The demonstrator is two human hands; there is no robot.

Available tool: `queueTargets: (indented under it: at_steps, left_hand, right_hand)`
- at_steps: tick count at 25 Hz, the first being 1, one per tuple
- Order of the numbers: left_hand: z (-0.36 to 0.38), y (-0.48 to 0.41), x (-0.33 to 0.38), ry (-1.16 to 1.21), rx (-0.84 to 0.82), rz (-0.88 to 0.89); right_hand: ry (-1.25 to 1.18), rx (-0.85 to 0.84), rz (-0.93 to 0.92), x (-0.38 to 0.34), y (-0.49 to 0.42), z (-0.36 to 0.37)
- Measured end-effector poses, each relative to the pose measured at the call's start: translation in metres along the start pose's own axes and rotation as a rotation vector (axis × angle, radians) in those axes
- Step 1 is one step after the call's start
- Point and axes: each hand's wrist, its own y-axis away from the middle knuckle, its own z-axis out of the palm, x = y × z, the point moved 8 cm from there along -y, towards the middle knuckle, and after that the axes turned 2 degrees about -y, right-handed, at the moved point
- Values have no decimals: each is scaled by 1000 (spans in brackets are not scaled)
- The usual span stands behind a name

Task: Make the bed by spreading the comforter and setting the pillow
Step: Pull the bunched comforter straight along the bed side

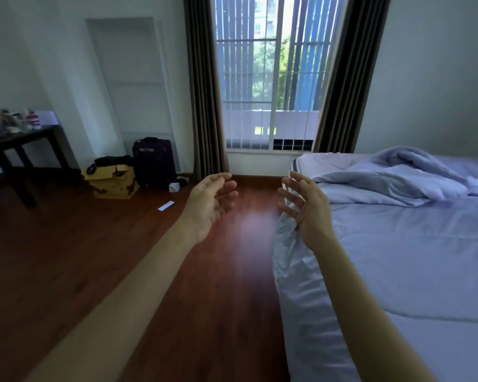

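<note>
Both hands empty: left hand [209, 205] and right hand [307, 209] spread, raised over the floor [94, 257] beside the bed [398, 271]. Comforter [392, 177] lies bunched at the far end. No pillow discernible. Recommended: grip its near edge at two well-separated points, then draw it flat.

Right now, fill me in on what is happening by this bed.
A person stands beside the bed, reaching forward. The left hand and right hand are open, fingers spread, holding nothing. The comforter lies bunched in a heap at the bed's far end near the window, not yet spread. I cannot make out a pillow for certain.
</note>
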Motion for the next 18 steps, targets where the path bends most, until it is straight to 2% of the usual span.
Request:
queueTargets:
  at_steps: [5,11,15,18]
  left_hand:
    - [21,-89,-18,8,-99,-60]
    - [71,-254,-12,-10,-196,-51]
    - [78,-358,-14,-55,-206,-45]
    - [65,-432,-24,-71,-174,-69]
  right_hand:
    - [40,104,-61,8,-71,-22]
    - [128,209,-122,11,-213,-59]
    - [184,203,-147,7,-315,-64]
    - [225,191,-116,32,-376,-65]
